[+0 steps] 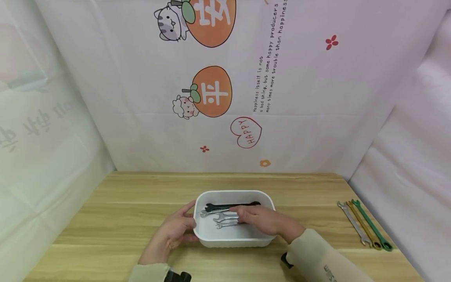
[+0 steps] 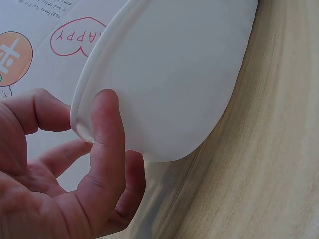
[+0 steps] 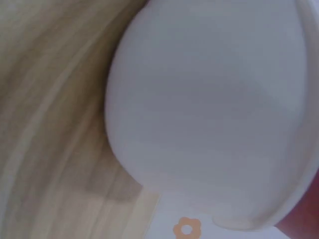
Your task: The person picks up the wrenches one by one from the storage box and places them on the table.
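A white plastic bin (image 1: 234, 242) stands on the wooden table. In it lie a black wrench (image 1: 232, 205) along the far side and several silver wrenches (image 1: 225, 225). My left hand (image 1: 175, 226) holds the bin's left end. The left wrist view shows one fingertip (image 2: 105, 107) pressed on the outer wall and another finger meeting the rim. My right hand (image 1: 262, 220) reaches over the right rim into the bin, its fingers covering the right ends of the silver wrenches. Whether they grip one is hidden; the right wrist view shows mostly the bin's outer wall (image 3: 204, 99).
At the table's right side lie a silver wrench (image 1: 353, 223), a gold wrench (image 1: 363, 224) and a green wrench (image 1: 372, 225), side by side at a slant. A printed white cloth (image 1: 299, 129) hangs behind the table, with more white cloth on both sides.
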The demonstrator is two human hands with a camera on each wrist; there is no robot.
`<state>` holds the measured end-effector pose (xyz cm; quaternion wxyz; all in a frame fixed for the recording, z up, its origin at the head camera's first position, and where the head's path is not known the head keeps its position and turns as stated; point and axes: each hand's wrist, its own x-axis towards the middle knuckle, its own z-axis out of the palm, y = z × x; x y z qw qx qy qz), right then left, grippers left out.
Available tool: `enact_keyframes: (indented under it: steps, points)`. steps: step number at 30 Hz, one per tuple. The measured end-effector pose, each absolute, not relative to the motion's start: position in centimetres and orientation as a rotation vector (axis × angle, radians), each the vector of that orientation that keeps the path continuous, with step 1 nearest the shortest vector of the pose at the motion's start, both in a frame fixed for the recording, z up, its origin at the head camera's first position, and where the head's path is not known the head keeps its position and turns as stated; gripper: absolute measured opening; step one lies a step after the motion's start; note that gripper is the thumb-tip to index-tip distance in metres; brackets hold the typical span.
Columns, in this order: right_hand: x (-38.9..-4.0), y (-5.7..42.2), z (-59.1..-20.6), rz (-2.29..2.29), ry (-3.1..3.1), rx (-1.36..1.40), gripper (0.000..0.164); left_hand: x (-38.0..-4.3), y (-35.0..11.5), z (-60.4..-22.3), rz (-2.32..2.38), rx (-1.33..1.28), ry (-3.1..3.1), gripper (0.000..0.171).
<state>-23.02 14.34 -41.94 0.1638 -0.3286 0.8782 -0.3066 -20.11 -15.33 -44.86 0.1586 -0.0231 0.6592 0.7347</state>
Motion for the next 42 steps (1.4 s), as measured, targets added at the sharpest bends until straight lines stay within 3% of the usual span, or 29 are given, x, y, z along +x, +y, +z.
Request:
enact_keyframes:
  steps: [16,23,32,42]
  points:
    - [-23.8,13.6,-42.6,-0.860,2.530,-0.873,0.041,-20.3,-15.4,-45.1,2.094,-0.057,1.898,0.089]
    - [-23.9,13.4,-43.3,-0.805,2.519,-0.978,0.057,-20.3,-15.3,-45.1,2.094,-0.063,1.899,0.088]
    - [-24.2,13.1,-44.7,-0.700,2.630,-1.100,0.064,-20.1,-15.3,-44.8,2.075,-0.055,1.908,0.088]
    - [-24.8,12.8,-45.0,-0.516,2.713,-1.257,0.056,-20.1,-15.4,-44.8,2.079,-0.069,1.914,0.088]
